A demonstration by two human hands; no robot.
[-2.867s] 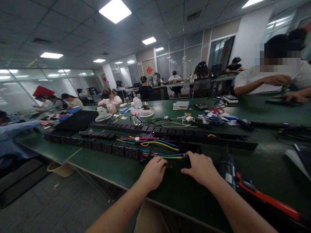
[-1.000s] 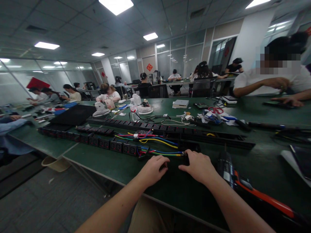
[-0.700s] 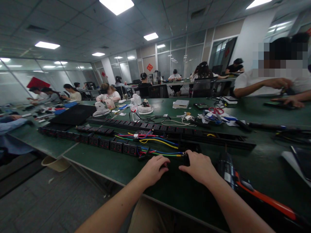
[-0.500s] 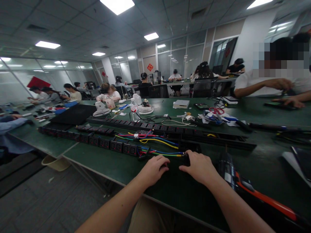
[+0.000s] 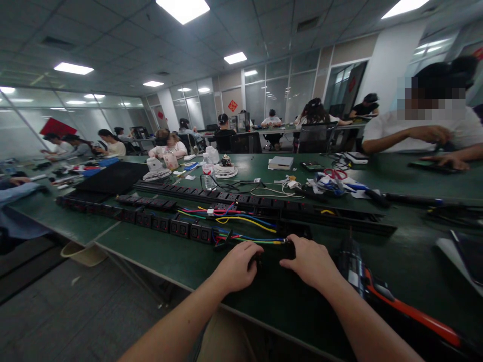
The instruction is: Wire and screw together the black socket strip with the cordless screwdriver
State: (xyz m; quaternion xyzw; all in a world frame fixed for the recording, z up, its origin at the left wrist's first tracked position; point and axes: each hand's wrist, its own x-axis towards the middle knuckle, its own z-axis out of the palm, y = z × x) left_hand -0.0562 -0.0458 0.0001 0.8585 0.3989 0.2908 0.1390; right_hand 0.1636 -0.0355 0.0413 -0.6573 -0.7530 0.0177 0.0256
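Note:
My left hand (image 5: 238,265) is curled at the table's near side, its fingertips and thumb around something small and dark that I cannot make out. To its right, my right hand (image 5: 312,260) holds a black block (image 5: 290,247) between thumb and fingers. The forefinger is at the metal ends of the blue and yellow-green wires (image 5: 260,240), which lead left to a row of black power sockets (image 5: 190,231). Behind the hands lie more loose wires (image 5: 245,219) and a long black power strip housing (image 5: 339,216).
A black and orange power drill (image 5: 407,306) lies right of my right arm. Farther back are a white fan part (image 5: 225,172), a clear bottle (image 5: 208,180), a white box (image 5: 280,163) and red-handled scissors (image 5: 335,173). A co-worker (image 5: 422,130) sits across at the right.
The fingers of my left hand have curled in, and the hand has turned slightly. My right hand stays at the wire ends almost unmoved.

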